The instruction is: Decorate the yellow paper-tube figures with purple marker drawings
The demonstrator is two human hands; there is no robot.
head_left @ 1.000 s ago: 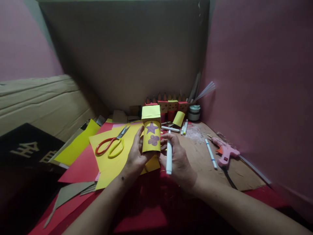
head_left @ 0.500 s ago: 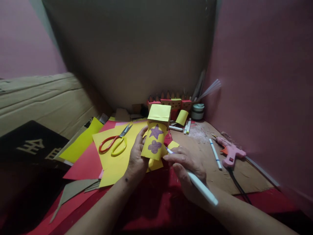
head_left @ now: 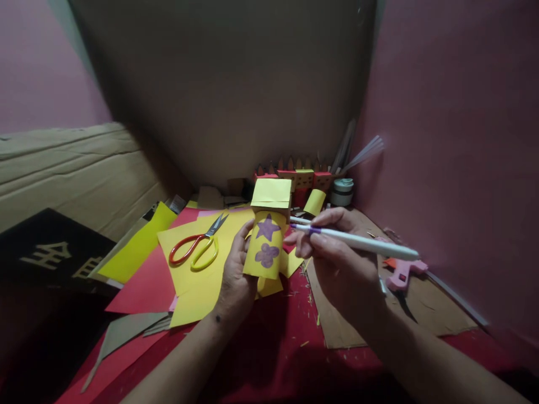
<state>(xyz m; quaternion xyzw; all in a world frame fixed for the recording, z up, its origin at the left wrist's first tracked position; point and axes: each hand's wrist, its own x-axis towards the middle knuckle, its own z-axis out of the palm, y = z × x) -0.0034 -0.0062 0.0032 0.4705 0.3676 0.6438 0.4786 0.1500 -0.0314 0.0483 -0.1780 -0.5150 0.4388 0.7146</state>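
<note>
Yellow tube [head_left: 266, 242], lidded pot [head_left: 342, 192] beyond

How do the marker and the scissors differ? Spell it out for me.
The marker is up in the right hand, while the scissors lie on yellow paper. The marker is white with a purple band; the scissors have metal blades, one red handle and one yellow. The marker's tip points left, while the scissors' blades point away from the person. Both narrow toward the tip.
</note>
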